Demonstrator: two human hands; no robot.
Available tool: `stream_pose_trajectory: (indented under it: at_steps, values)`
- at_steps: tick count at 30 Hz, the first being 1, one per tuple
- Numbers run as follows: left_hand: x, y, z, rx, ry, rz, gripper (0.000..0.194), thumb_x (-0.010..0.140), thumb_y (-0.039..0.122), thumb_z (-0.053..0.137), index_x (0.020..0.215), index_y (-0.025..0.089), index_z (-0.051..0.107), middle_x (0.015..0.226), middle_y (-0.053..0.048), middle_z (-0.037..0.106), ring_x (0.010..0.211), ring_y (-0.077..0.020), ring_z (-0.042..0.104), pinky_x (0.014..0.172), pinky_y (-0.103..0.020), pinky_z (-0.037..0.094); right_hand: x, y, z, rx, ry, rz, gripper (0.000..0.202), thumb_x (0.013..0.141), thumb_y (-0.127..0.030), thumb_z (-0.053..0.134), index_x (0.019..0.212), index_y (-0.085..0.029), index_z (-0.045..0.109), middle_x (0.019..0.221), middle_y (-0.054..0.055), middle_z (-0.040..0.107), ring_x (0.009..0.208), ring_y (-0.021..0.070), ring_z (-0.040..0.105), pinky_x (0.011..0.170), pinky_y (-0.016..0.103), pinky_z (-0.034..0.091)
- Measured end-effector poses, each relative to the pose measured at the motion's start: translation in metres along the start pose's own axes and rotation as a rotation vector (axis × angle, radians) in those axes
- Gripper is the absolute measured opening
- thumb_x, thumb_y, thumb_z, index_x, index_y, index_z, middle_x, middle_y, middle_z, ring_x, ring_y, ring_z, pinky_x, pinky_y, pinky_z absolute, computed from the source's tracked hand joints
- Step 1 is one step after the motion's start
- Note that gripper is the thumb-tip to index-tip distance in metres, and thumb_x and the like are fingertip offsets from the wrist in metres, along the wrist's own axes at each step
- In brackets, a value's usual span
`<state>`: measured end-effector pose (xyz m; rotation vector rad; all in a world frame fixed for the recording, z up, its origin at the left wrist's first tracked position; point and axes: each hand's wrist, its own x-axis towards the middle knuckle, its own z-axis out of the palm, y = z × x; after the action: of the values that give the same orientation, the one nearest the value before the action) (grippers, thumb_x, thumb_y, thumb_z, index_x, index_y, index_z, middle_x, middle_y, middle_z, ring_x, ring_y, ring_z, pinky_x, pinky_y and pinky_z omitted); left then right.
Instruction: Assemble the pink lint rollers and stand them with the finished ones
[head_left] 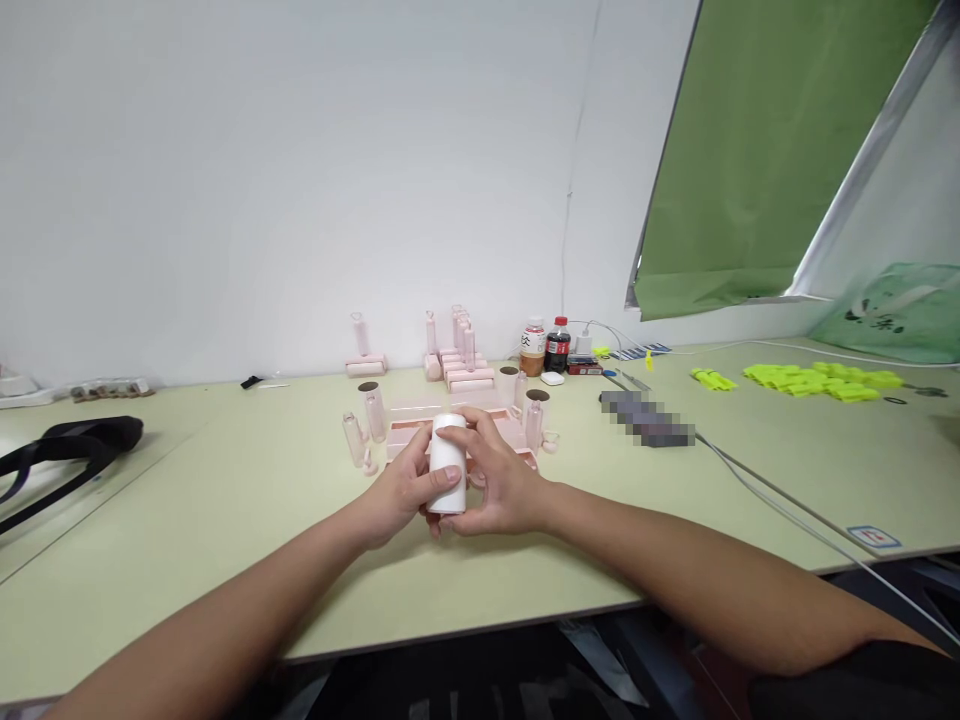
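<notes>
Both hands hold a white cylinder [448, 465] with rounded top edges, upright above the front part of the table. My left hand [401, 485] grips its left side, the thumb lying across its front. My right hand [506, 480] wraps the other side, with fingers near the top and thumb near the base. Directly behind the hands lie pale pink trays [409, 440], partly hidden by them. Small clear pink bottles [352, 440] stand to the left of the trays, and another pink bottle [533, 428] stands on the right. Dark-topped cylinders [508, 380] stand among them.
Pink rollers and cases [470, 378] line the wall. A cola bottle [557, 345] and a white-capped drink bottle [532, 348] stand beside them. A blurred grey object [646, 418] with cables is on the right, before neon-yellow pieces [817, 380]. A black strap [90, 440] lies left.
</notes>
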<state>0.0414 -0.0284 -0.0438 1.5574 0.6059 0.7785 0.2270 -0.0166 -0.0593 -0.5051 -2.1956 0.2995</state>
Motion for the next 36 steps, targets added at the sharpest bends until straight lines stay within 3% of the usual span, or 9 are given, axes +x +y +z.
stream_pose_trajectory:
  at_steps: [9,19,23,36]
  values:
    - [-0.001,0.004,0.000,0.123,0.004,0.002,0.051,0.091,0.054,0.051,0.127,0.019,0.045,0.093,-0.006,0.061,0.066,-0.0135,0.058,0.053,-0.023,0.044,-0.001,-0.001,-0.005,0.123,-0.041,0.124,0.091,0.054,-0.040,0.087,0.132,-0.026,0.041,0.118,0.009,0.036,0.115,0.0279,0.045,0.091,0.044,0.050]
    - [-0.001,0.002,-0.002,0.139,0.057,-0.025,0.054,0.089,0.058,0.051,0.129,0.021,0.044,0.087,-0.005,0.060,0.060,-0.0140,0.057,0.049,-0.025,0.046,-0.003,0.007,-0.005,0.262,-0.092,0.187,0.090,0.061,-0.042,0.084,0.139,-0.027,0.040,0.133,0.012,0.029,0.124,0.0272,0.042,0.092,0.039,0.051]
    - [0.000,0.002,-0.003,0.164,0.069,-0.023,0.052,0.090,0.057,0.049,0.125,0.019,0.045,0.087,-0.005,0.060,0.062,-0.0149,0.058,0.048,-0.024,0.046,-0.004,0.009,-0.005,0.256,-0.110,0.210,0.091,0.062,-0.041,0.084,0.140,-0.027,0.041,0.135,0.013,0.028,0.131,0.0300,0.036,0.098,0.042,0.047]
    - [0.000,0.001,-0.004,0.147,0.111,-0.062,0.053,0.089,0.057,0.052,0.125,0.019,0.046,0.083,-0.004,0.061,0.060,-0.0149,0.057,0.048,-0.025,0.047,-0.002,0.010,-0.008,0.175,-0.111,0.175,0.090,0.063,-0.042,0.084,0.140,-0.024,0.041,0.138,0.014,0.033,0.130,0.0292,0.041,0.102,0.044,0.044]
